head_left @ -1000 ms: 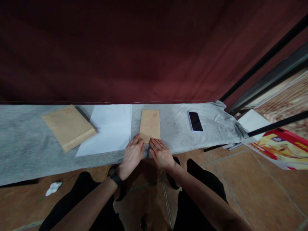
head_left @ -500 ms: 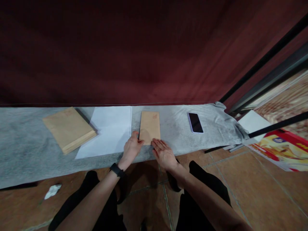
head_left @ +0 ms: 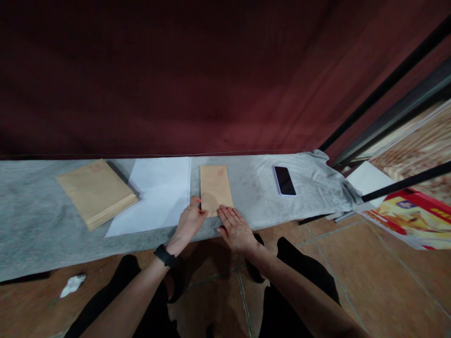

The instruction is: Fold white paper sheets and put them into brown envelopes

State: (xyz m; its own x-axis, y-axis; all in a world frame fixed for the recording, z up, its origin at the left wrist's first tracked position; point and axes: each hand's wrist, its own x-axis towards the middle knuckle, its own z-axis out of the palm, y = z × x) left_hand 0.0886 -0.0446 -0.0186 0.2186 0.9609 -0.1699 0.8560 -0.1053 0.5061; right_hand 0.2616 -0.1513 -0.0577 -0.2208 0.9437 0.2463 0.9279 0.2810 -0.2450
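Observation:
A small brown paper envelope point(head_left: 214, 185) with faint red print near its top right lies on the grey cloth, its near edge towards me. At its lower left corner, my left hand point(head_left: 190, 219) has thumb and fingers closed on the edge. My right hand point(head_left: 237, 230) lies flat on the lower right part, fingers stretched out and thumb apart. Left of the envelope are white paper sheets point(head_left: 155, 192). A stack of brown envelopes point(head_left: 97, 190) partly overlaps them.
A phone point(head_left: 285, 180) in a pale purple case rests to the right on the cloth-covered bench point(head_left: 253, 197). Behind hangs a dark red curtain point(head_left: 211, 94). A red and yellow box point(head_left: 412, 218) stands at the right, and crumpled white paper point(head_left: 73, 286) lies on the tiled floor.
The envelope appears slightly further left and a little turned. Both hands have stayed at its near edge; the right thumb now sticks out away from the fingers.

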